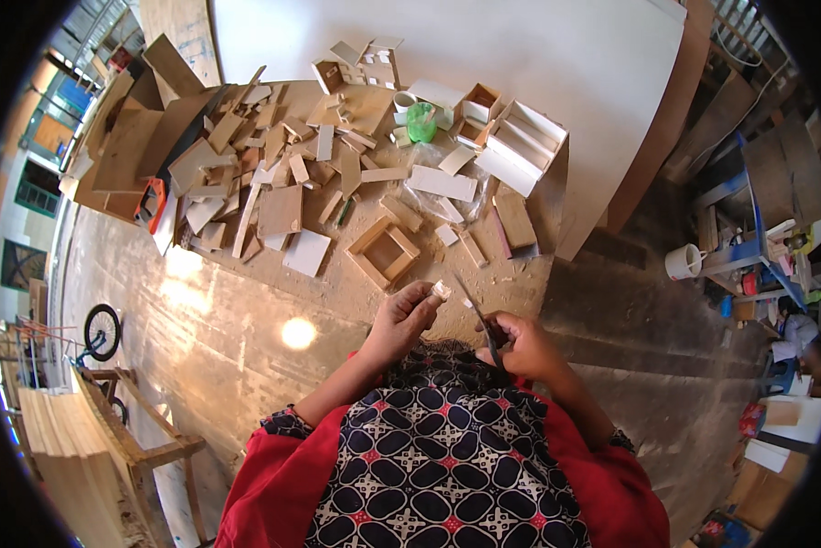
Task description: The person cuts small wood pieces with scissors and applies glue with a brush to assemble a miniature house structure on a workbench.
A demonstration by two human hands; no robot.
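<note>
In front of my body, my left hand (pixel 405 316) pinches a small pale piece (pixel 440 289) between thumb and fingertips; its material is too small to make out. My right hand (pixel 517 343) is closed around the dark handles of a pair of scissors (pixel 482 320). The blades point up and away from me, just right of the pale piece and apart from it. A tiny white bit (pixel 467 302) shows by the blades. Beyond my hands, a small square wooden frame (pixel 371 259) lies on the dusty work table (pixel 506 297).
Wood offcuts (pixel 280 210) are heaped across the table's left and middle. A green container (pixel 420 122), a white cup (pixel 404 100) and a white compartment box (pixel 525 139) stand farther back. An orange-handled saw (pixel 152 208) sits at the left edge. A white bucket (pixel 683 262) is off to the right.
</note>
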